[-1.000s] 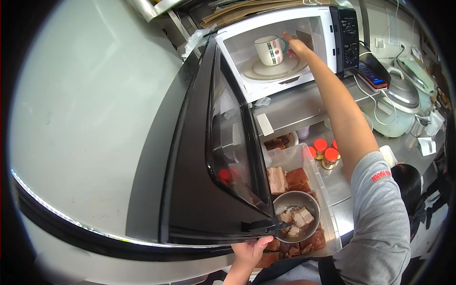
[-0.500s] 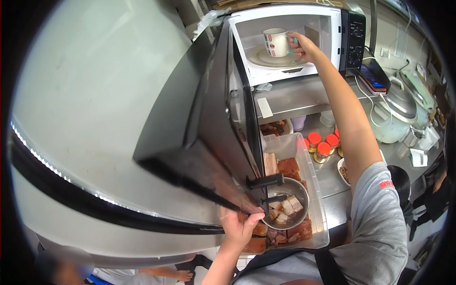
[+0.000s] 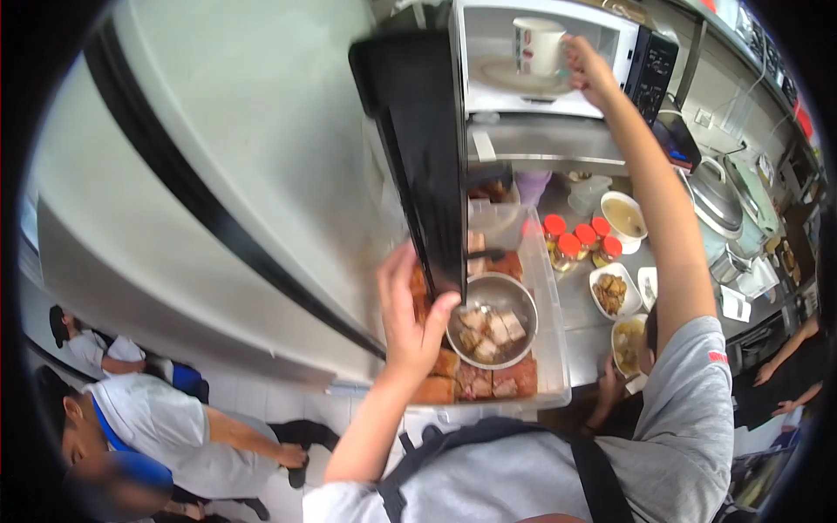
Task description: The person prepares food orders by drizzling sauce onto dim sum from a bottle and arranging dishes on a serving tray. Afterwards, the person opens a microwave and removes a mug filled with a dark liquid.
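My right hand (image 3: 591, 71) grips the handle of a white printed mug (image 3: 540, 47), held over the glass turntable (image 3: 514, 77) inside the white microwave (image 3: 523, 105). The black microwave door (image 3: 423, 148) stands swung out, seen nearly edge-on. At its lower end my left hand (image 3: 410, 309) has the edge between thumb and fingers. Just right of that hand, a metal bowl (image 3: 532, 305) with pieces of meat (image 3: 497, 329) rests on larger slabs of meat in a clear plastic tub (image 3: 554, 349).
Red-lidded jars (image 3: 568, 246), a bowl of soup (image 3: 623, 216) and a dish of food (image 3: 610, 292) are on the steel counter (image 3: 584, 327). A large lidded pot (image 3: 715, 196) is at right. Several people are nearby, one in white (image 3: 157, 418) at lower left.
The door has swung from wide open to a narrower angle with my left hand on its edge. My right hand has taken the mug's handle and lifted the mug slightly. The view has shifted.
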Demonstrator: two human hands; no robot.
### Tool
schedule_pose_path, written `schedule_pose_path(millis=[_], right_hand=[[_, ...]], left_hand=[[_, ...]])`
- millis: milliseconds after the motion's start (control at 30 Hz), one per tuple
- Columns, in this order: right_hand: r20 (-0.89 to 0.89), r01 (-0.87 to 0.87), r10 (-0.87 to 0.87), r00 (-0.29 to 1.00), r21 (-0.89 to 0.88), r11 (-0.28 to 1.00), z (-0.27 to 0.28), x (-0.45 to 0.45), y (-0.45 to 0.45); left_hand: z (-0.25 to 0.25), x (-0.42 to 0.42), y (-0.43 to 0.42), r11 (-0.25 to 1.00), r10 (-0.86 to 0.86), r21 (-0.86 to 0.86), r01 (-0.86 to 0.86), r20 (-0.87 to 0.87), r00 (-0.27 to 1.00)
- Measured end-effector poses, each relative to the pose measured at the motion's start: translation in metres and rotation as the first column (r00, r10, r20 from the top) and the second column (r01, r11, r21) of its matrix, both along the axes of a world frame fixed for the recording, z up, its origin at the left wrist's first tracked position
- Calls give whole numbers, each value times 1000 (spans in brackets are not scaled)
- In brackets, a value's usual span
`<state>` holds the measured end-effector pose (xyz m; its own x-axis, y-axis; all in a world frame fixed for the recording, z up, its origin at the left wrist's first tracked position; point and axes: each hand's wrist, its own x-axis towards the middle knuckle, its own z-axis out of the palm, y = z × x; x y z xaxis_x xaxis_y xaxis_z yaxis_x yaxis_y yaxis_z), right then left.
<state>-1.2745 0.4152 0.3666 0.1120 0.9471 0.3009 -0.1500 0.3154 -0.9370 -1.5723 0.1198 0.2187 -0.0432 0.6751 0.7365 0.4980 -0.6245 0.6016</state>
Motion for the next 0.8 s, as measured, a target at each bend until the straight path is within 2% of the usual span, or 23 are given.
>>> schedule_pose_path(millis=[67, 100, 200, 267, 300, 433, 567, 667, 733, 800], right_hand=[[-2, -151, 151, 988, 52, 987, 2, 11, -28], [-2, -176, 176, 984, 36, 984, 3, 18, -39], [-3, -155, 155, 988, -98, 983, 27, 6, -130], [32, -174, 178, 984, -104, 979, 29, 20, -173], [11, -204, 205, 979, -90, 975, 30, 23, -196], [-27, -138, 136, 990, -71, 988, 44, 34, -291], [46, 116, -119, 992, 54, 992, 65, 38, -380], [42, 278, -284, 958, 104, 955, 73, 34, -438], [23, 357, -363, 931, 141, 924, 77, 27, -472], [7, 405, -411, 912, 152, 901, 69, 23, -504]], left_hand=[[-12, 5, -1, 984, 116, 143, -108, -51, 992], [-17, 12, 0, 972, 93, 215, -94, 16, 996], [-17, 23, 0, 964, 122, 234, -129, 42, 992], [-14, 46, -1, 979, -44, 201, -7, 249, 967], [-15, 57, 2, 973, -94, 229, 24, 299, 950], [-3, 102, 0, 958, -269, 209, 196, 419, 867], [1, 130, 1, 941, -328, 196, 274, 350, 877], [4, 146, 16, 910, -358, 288, 300, 178, 916], [5, 152, 31, 910, -287, 316, 268, 13, 958], [11, 162, 44, 875, -270, 398, 275, -69, 960]])
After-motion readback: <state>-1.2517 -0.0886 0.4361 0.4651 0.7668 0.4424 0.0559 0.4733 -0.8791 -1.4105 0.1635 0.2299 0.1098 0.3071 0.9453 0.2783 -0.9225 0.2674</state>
